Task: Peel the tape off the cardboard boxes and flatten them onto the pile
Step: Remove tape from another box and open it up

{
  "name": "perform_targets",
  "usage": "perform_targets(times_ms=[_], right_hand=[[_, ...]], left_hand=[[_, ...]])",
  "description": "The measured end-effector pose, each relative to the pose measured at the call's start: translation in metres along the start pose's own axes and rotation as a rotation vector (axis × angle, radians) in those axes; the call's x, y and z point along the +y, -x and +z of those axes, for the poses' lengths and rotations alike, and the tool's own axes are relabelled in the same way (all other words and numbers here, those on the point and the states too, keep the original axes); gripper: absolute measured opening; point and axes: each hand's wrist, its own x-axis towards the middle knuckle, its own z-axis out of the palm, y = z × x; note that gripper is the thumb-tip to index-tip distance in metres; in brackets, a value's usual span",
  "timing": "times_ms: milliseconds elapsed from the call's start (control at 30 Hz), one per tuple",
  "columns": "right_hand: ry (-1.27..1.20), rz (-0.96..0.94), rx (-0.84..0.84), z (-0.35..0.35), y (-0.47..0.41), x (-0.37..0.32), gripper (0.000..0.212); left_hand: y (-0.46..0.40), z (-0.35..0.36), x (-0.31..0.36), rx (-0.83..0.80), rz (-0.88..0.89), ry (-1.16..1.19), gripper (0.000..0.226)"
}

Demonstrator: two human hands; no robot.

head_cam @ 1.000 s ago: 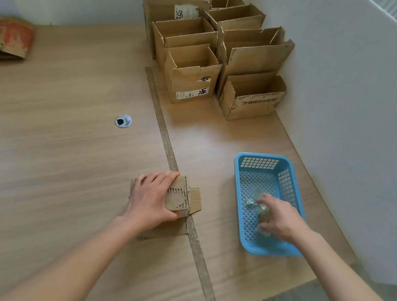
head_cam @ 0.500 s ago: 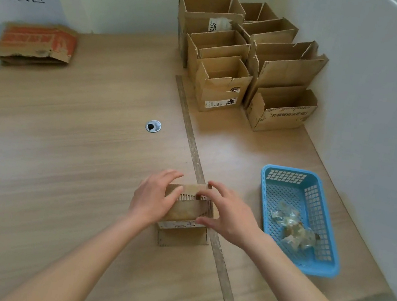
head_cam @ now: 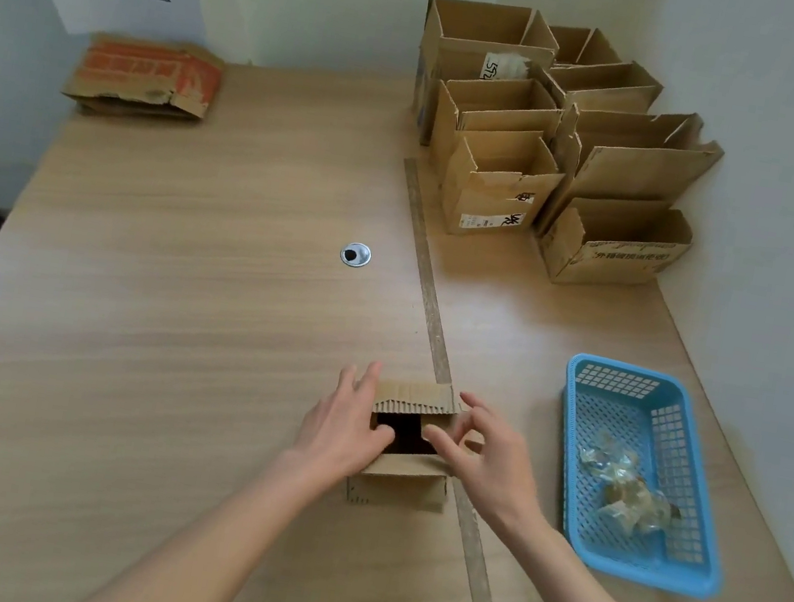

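Observation:
A small brown cardboard box [head_cam: 400, 481] stands on the table near the front, its flaps spread and its dark inside showing. My left hand [head_cam: 343, 430] holds the box's left side, thumb at the opening. My right hand [head_cam: 485, 452] is at the right side, thumb and fingers curled at the right flap. The pile of flattened cardboard [head_cam: 146, 79], printed orange, lies at the far left corner under a paper sign. Several open cardboard boxes [head_cam: 555, 143] stand grouped at the far right corner.
A blue plastic basket [head_cam: 571, 432] holding crumpled clear tape [head_cam: 625, 485] sits to the right of my hands. A strip of tape [head_cam: 429, 295] runs along the wooden table [head_cam: 174, 317]. A metal grommet [head_cam: 355, 254] is mid-table. White partitions close the right side and back.
My right hand left the tape in the basket and came back to the box. Both hands have spread the flaps, so the box now stands open.

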Motion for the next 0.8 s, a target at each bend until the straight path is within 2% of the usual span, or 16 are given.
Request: perform_targets(times_ms=[33, 100, 167, 267, 333, 433, 600, 700, 800], right_hand=[[0.05, 0.026, 0.031, 0.001, -0.002, -0.005, 0.042], [0.154, 0.093, 0.03, 0.001, -0.006, -0.017, 0.066], [0.208, 0.074, 0.06, 0.002, -0.011, -0.026, 0.076], [0.222, -0.086, 0.081, 0.002, -0.018, -0.04, 0.081], [0.166, -0.121, 0.052, -0.003, -0.026, -0.05, 0.084], [-0.011, -0.102, 0.074, -0.017, -0.04, -0.054, 0.069], [-0.159, -0.175, 0.082, -0.035, -0.056, -0.053, 0.066], [0.034, -0.269, 0.065, -0.032, -0.049, -0.04, 0.075], [0.317, -0.304, -0.09, -0.017, -0.033, -0.012, 0.093]], left_hand=[[0.0, -0.001, 0.001, -0.022, -0.019, 0.051, 0.085], [0.001, -0.005, -0.001, -0.058, -0.023, 0.164, 0.087], [0.004, -0.009, -0.006, -0.032, 0.014, 0.276, 0.089], [0.009, -0.016, -0.01, 0.071, 0.036, 0.394, 0.093], [0.011, -0.021, -0.008, 0.151, 0.02, 0.519, 0.095], [0.01, -0.03, -0.01, 0.279, 0.014, 0.699, 0.091], [0.006, -0.046, -0.011, 0.407, 0.159, 0.55, 0.088], [0.012, -0.035, -0.023, 0.366, 0.295, 0.365, 0.088], [0.025, -0.014, -0.049, 0.249, 0.243, 0.345, 0.082]])
